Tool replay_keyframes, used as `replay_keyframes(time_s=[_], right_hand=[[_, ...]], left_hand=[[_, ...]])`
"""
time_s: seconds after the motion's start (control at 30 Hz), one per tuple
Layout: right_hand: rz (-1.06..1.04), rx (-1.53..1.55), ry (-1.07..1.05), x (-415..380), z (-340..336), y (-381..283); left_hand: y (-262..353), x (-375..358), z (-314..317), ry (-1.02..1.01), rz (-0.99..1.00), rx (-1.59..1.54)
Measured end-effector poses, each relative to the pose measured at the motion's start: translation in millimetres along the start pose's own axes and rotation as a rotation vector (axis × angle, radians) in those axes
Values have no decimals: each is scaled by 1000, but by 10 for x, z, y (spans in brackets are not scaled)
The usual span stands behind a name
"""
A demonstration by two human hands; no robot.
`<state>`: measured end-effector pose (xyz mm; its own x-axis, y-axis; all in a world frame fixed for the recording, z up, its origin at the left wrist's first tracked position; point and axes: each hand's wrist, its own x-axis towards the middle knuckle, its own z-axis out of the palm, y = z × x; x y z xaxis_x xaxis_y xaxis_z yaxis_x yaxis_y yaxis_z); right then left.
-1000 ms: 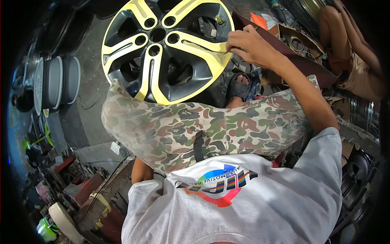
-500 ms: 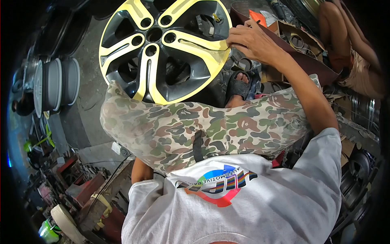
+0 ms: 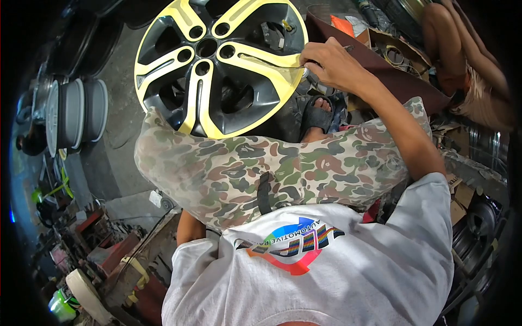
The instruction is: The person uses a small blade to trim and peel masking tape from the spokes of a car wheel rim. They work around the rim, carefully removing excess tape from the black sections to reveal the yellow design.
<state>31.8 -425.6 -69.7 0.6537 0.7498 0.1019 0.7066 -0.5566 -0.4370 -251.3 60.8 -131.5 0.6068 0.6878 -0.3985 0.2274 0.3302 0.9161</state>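
A dark alloy wheel point(image 3: 246, 92) with yellow masking tape on its spokes leans against my knees, which are in camouflage shorts. My right hand point(image 3: 333, 66) is at the wheel's right rim, fingers pinched on the end of a yellow tape strip point(image 3: 272, 61) lying along one spoke. My left hand is hidden behind my legs; only the elbow point(image 3: 190, 228) shows. My sandalled foot point(image 3: 318, 114) rests on the ground beside the wheel.
Grey rims point(image 3: 76, 111) stand on edge at the left. A brown board point(image 3: 405, 84) and a cardboard box of parts point(image 3: 391, 51) lie past my right hand. Another person's legs point(image 3: 462, 54) are at the top right. Tools and clutter point(image 3: 98, 255) fill the lower left.
My right hand has slid slightly down the wheel's right rim, still pinching the tape. The wheel has barely shifted.
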Motion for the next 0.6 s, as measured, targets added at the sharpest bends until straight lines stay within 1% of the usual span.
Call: replay_keyframes(time_s=[0.03,0.1,0.13,0.2,0.23,0.3,0.47,0.53,0.6], right_hand=[[-3,3,3,-1,10,-1],[-11,91,91,-36,18,18],[-11,91,89,-62,14,17],[140,95,93,-145,-13,-10],[140,95,90,-187,-31,-19],[111,-1,23,-251,-57,-27],[39,68,41,-222,-37,-1],[17,78,29,-216,-34,15],[17,120,17,-199,-31,32]], left_hand=[[17,-3,-16,2,3,0],[26,-6,-42,4,4,-3],[18,-9,-55,5,3,-6],[-16,-30,-86,11,-5,-11],[-24,-35,-92,12,-8,-14],[-36,-33,-110,17,-13,-19],[-17,-68,-193,46,-19,-32],[348,61,-227,68,167,-35],[757,-41,-10,158,454,102]])
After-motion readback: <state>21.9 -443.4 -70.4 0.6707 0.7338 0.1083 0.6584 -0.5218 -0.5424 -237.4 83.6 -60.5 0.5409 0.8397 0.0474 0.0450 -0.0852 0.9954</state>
